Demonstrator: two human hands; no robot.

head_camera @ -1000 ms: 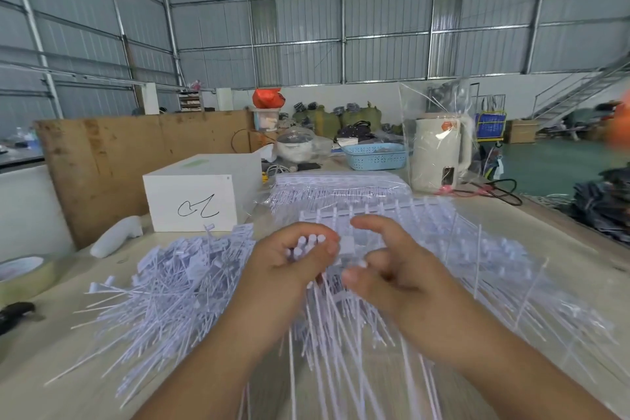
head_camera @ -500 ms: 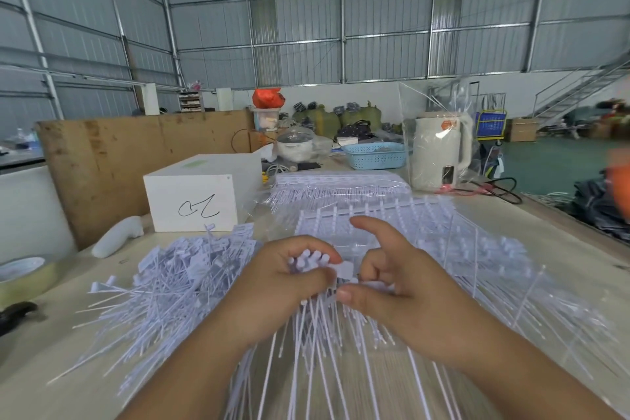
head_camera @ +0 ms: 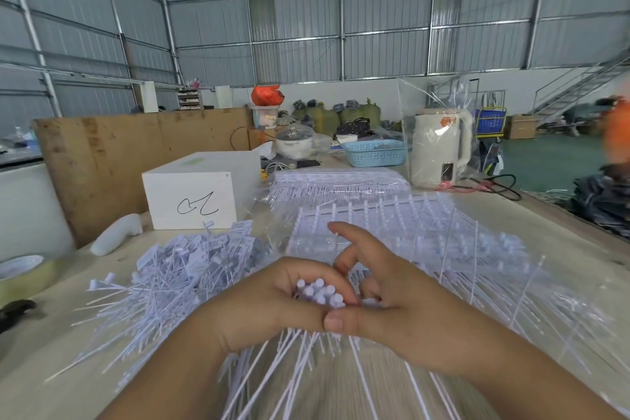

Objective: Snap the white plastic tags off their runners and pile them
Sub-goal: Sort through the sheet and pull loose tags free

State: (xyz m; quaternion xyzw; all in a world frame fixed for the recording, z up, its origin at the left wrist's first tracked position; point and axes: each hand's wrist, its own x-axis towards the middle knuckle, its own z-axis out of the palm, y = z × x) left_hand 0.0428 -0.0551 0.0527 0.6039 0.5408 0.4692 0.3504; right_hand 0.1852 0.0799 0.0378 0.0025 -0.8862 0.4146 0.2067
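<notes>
Your left hand has its grip curled round a bunch of tags, heads up and tails fanning toward you. Your right hand pinches at the bunch, thumb beneath, forefinger raised. You seem to be mid-snap; next, I judge, twist the heads free and drop them on the pile at your left. Uncut runners lie just beyond on the surface. The white box, tape roll and kettle stand clear of your hands.

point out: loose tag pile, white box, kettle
loose tag pile (head_camera: 177, 269): head view, middle of the heap.
white box (head_camera: 191, 201): head view, front face by the scribble.
kettle (head_camera: 438, 147): head view, body.
</notes>
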